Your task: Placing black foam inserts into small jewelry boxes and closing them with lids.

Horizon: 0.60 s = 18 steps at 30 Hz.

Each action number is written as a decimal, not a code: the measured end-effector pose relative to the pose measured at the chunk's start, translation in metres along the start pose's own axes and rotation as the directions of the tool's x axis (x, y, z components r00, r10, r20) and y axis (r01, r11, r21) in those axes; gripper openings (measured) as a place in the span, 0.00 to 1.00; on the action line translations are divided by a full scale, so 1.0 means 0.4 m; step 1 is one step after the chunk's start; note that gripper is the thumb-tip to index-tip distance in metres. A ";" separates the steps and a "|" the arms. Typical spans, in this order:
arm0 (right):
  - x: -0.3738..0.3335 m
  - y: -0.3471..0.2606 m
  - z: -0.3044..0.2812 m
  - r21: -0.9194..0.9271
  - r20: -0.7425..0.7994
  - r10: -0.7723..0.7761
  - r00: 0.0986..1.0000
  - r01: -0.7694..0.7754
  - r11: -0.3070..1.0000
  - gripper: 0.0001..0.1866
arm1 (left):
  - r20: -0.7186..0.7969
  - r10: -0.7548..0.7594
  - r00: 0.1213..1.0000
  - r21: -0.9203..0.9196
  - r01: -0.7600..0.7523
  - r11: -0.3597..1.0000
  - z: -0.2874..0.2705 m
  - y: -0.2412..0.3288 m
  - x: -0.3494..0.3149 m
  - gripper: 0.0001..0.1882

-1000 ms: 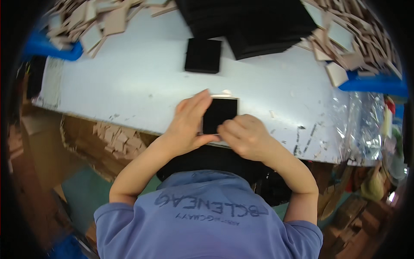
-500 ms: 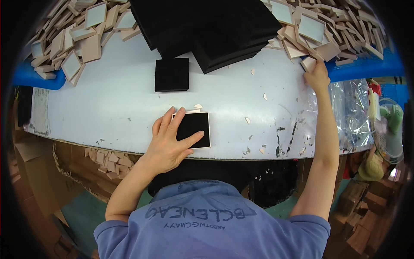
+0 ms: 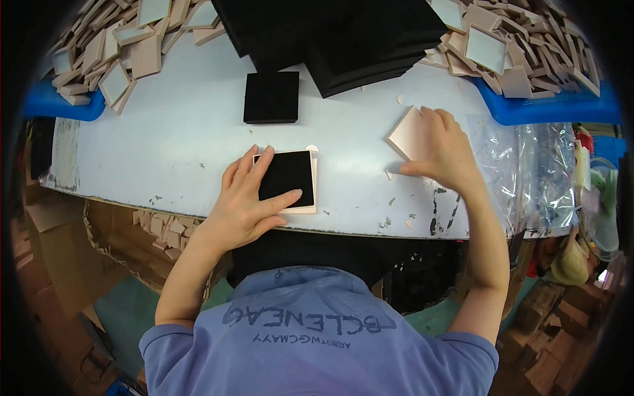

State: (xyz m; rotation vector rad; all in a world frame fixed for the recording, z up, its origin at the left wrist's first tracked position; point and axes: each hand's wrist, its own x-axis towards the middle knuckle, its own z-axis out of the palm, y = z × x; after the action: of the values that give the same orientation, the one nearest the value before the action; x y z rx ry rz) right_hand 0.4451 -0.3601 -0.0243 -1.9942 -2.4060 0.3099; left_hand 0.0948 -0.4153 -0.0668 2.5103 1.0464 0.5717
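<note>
My left hand (image 3: pixel 241 201) grips a shallow pale box with a black pad (image 3: pixel 285 178) in it near the table's front edge. Some fingers lie at its left and upper sides, and one digit reaches across the pad. Another pale edge (image 3: pixel 300 210) shows beneath it at the lower right; what piece that belongs to is mostly hidden. In my right hand (image 3: pixel 448 150) is a square, pale pink box part (image 3: pixel 411 132), held tilted above the table, with the thumb at its lower corner and the fingers along its right side.
Beyond the box lies a small stack of black square pads (image 3: pixel 271 98). Large black sheets (image 3: pixel 330 39) are piled at the back. Heaps of pale box parts (image 3: pixel 142 56) stand at both back corners, by blue trays (image 3: pixel 548 109). Clear plastic (image 3: pixel 522 171) covers the table's right side.
My right hand has come from the right-hand heap toward the middle, bringing a pale box part. Under my left hand, the padded box has shifted a little left, exposing the pale edge below.
</note>
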 end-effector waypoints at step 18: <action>0.049 -0.262 0.049 0.296 -0.110 -0.649 0.752 0.649 0.701 0.45 | -0.359 0.080 0.930 -0.189 -0.156 0.969 0.068 -0.023 0.019 0.52</action>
State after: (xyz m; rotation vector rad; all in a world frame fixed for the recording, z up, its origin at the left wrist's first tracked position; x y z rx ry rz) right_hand 0.3369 -0.3621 -0.0302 -0.9148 -2.6479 0.6205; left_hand 0.1077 -0.4084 -0.0926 2.3405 0.8921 1.1373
